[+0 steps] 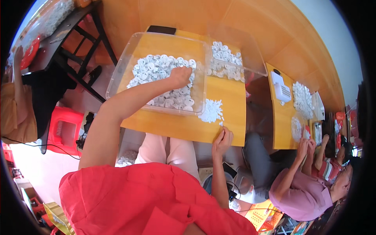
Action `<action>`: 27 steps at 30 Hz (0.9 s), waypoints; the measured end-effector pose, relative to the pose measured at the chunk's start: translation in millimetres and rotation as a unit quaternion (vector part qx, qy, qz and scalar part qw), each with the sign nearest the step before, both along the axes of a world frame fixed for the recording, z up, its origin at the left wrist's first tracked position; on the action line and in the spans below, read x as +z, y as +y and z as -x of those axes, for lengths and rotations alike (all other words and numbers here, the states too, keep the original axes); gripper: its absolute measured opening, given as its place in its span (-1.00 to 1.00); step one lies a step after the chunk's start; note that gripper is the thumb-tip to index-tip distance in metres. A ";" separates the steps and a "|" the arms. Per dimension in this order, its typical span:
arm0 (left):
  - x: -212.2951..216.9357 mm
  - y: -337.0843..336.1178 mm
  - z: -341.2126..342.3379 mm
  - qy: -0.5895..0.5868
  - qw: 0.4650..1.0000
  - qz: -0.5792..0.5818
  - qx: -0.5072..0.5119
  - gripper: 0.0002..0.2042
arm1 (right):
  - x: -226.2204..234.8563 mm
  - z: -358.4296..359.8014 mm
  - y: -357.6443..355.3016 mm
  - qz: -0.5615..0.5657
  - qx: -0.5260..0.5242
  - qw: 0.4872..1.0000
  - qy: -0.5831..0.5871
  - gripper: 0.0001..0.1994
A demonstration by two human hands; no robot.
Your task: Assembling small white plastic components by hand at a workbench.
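Note:
My left hand (pixel 181 75) reaches into a clear plastic bin (pixel 122 66) on the yellow wooden table (pixel 231 98). Its fingers are curled down into a heap of white round parts (pixel 156 66), and what they grip is hidden. My right hand (pixel 222 141) rests at the table's near edge with its fingertips drawn together. It sits just below a small pile of tiny white pieces (pixel 211 111). Whether it pinches one of them is too small to tell.
A second clear bin (pixel 254 55) with more white parts stands behind the first. To the right, other people sit at a neighbouring table (pixel 280 129) with white parts and a white device (pixel 282 89); one person's hands (pixel 307 145) work there. A red stool (pixel 62 129) and a black table frame (pixel 84 51) stand at left.

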State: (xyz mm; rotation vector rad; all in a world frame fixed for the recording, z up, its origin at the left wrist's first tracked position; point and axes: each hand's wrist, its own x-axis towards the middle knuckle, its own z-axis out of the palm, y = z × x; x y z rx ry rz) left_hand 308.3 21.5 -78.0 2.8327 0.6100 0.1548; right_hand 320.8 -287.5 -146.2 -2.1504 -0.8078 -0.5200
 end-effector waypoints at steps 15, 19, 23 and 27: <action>57.5 27.7 25.7 -0.149 0.877 0.454 0.048 -0.78 | 14.5 0.5 -6.7 0.035 -0.002 0.998 0.051 -0.77; 106.2 7.1 77.4 -0.218 0.832 0.509 0.039 -0.78 | 6.8 6.2 -7.2 0.062 0.024 0.997 0.026 -0.76; 128.5 -32.9 129.2 -0.289 0.736 0.613 0.003 -0.77 | 11.1 21.8 -9.3 0.076 0.077 0.994 0.027 -0.75; 112.7 -73.6 173.3 -0.327 0.620 0.713 -0.018 -0.77 | 14.5 27.2 -10.0 0.023 0.084 0.994 0.062 -0.73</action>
